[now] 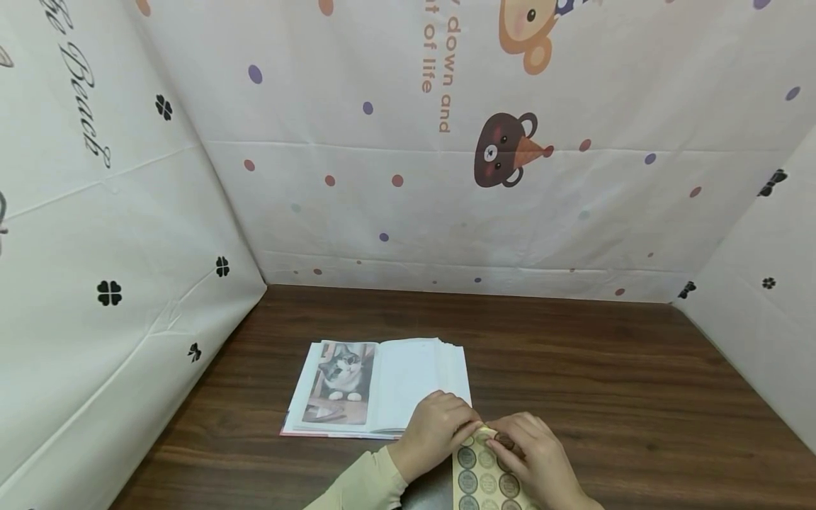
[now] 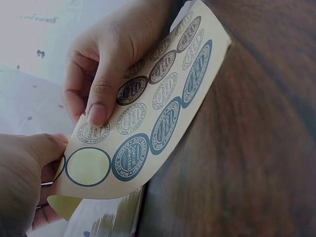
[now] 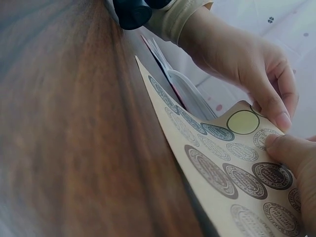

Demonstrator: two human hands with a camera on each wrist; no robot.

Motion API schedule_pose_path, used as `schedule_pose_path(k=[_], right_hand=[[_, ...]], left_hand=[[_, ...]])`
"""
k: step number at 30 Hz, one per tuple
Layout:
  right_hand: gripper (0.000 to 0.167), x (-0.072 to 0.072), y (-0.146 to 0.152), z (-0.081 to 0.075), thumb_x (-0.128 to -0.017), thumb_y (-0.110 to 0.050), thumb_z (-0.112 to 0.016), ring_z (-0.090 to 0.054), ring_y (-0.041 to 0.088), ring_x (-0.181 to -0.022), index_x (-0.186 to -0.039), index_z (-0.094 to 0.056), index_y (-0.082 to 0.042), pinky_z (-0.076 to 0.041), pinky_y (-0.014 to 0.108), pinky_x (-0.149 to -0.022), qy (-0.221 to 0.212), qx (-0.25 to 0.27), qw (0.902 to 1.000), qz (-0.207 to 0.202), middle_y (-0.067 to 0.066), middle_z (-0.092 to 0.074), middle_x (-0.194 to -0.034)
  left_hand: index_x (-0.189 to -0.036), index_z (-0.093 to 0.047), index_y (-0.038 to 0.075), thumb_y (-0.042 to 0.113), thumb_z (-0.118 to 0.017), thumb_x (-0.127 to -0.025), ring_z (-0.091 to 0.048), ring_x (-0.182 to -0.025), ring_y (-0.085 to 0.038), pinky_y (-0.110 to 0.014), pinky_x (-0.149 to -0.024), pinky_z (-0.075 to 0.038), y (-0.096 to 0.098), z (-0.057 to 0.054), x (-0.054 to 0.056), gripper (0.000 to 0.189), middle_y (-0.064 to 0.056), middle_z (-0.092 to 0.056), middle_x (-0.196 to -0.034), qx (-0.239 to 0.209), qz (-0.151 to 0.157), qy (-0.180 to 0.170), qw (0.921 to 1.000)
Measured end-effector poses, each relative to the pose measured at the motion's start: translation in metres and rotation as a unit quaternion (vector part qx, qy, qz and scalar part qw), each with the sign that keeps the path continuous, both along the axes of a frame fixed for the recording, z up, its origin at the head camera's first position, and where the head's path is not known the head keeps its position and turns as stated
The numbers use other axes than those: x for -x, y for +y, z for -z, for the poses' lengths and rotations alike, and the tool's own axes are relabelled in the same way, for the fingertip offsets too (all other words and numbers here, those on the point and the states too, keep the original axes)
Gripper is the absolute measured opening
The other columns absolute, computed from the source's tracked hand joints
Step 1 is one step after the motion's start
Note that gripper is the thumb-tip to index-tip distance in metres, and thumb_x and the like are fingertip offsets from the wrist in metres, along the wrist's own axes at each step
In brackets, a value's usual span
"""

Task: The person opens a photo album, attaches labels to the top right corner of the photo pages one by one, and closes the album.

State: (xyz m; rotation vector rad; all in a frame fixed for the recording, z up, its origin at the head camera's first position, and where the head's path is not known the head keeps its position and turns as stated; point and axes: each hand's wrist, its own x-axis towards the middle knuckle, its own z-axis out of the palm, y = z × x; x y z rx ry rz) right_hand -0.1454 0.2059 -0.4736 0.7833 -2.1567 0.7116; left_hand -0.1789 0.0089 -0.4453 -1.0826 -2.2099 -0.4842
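Note:
A cream sheet of round stickers is held up off the table at the front, slightly bent. My left hand pinches its far edge between thumb and fingers. Beside it, my right hand grips the same sheet, thumb on the printed face; its other fingers are mostly hidden behind. The stickers are dark-ringed and plain printed circles in rows. Near the left thumb, one ring holds a bare pale-yellow circle without print. A yellowish flap shows below the sheet's edge by the left fingers.
An open book lies behind the left hand, a cat picture on its left page. The dark wooden table is bordered by white printed cloth at the back and both sides.

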Motion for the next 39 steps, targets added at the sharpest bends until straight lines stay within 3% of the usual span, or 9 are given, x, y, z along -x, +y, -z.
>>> schedule_pose_path(k=[18, 28, 32, 39], right_hand=[[0.035, -0.0029, -0.0004, -0.0024, -0.065, -0.018, -0.084, -0.060, 0.003, -0.084, -0.098, -0.071, -0.022, -0.043, 0.012, -0.080, -0.015, -0.005, 0.9997, 0.021, -0.013, -0.068, -0.093], [0.037, -0.0021, -0.0010, 0.0004, -0.067, -0.017, -0.084, -0.059, 0.003, -0.085, -0.101, -0.071, -0.020, -0.044, 0.009, -0.070, -0.014, 0.012, 0.9998, 0.008, -0.009, -0.067, -0.094], [0.038, -0.0029, -0.0010, 0.0005, -0.065, -0.013, -0.084, -0.057, 0.000, -0.082, -0.099, -0.070, -0.020, -0.043, 0.008, -0.066, -0.028, 0.017, 0.9995, 0.005, -0.009, -0.067, -0.094], [0.037, -0.0015, -0.0001, 0.0035, -0.063, -0.014, -0.085, -0.056, 0.000, -0.081, -0.097, -0.070, -0.020, -0.041, 0.008, -0.065, -0.021, 0.011, 0.9997, 0.005, -0.009, -0.067, -0.092]], left_hand=[[-0.079, -0.069, 0.019, 0.020, -0.072, -0.084, -0.061, -0.068, 0.000, -0.012, -0.066, -0.049, 0.0015, 0.0057, 0.0018, 0.007, 0.012, -0.067, -0.073, -0.037, -0.003, -0.031, 0.9988], [-0.080, -0.069, 0.017, 0.021, -0.067, -0.090, -0.063, -0.067, -0.001, -0.010, -0.063, -0.048, 0.0004, 0.0049, 0.0009, 0.010, 0.009, -0.068, -0.075, -0.052, 0.001, -0.057, 0.9971], [-0.081, -0.069, 0.016, 0.021, -0.064, -0.092, -0.063, -0.067, -0.001, -0.007, -0.062, -0.047, -0.0002, 0.0058, 0.0020, 0.013, 0.008, -0.068, -0.076, -0.071, -0.003, -0.052, 0.9962], [-0.081, -0.070, 0.017, 0.018, -0.072, -0.085, -0.061, -0.064, -0.001, -0.007, -0.060, -0.044, -0.0019, 0.0056, 0.0041, 0.005, 0.008, -0.069, -0.076, -0.112, -0.021, -0.052, 0.9922]])
